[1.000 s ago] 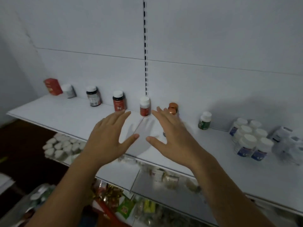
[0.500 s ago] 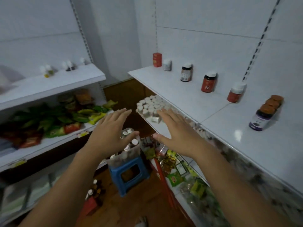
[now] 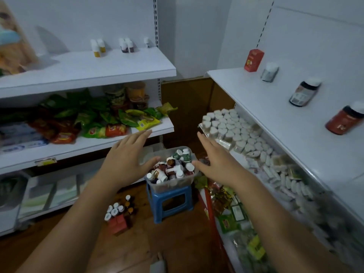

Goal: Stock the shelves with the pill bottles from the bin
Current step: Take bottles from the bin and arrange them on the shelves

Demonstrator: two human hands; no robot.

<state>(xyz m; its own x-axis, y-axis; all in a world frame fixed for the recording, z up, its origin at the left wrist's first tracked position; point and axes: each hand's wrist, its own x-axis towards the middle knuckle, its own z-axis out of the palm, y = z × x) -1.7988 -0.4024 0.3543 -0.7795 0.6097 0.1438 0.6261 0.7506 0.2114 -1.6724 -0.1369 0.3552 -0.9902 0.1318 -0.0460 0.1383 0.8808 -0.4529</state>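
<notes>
A clear plastic bin [image 3: 171,183] full of several mixed pill bottles [image 3: 173,166] stands on a small blue stool [image 3: 170,201] on the floor between two shelf units. My left hand [image 3: 128,158] hovers flat over the bin's left side, fingers straight, holding nothing. My right hand [image 3: 214,160] hovers over its right side, also flat and empty. On the white top shelf at right [image 3: 275,119] stand a red box [image 3: 253,60], a white bottle [image 3: 269,72], a dark bottle [image 3: 303,94] and a red-labelled bottle [image 3: 344,120].
The left shelf unit [image 3: 88,66] carries small bottles [image 3: 98,47] on top and snack packets [image 3: 102,119] below. Heart-shaped white boxes [image 3: 232,127] fill the right unit's lower shelf. More bottles and red boxes [image 3: 118,213] sit on the wooden floor beside the stool.
My view has swung from the right shelf leftward and down to the bin. Both hands, still flat and empty, have come down over the bin.
</notes>
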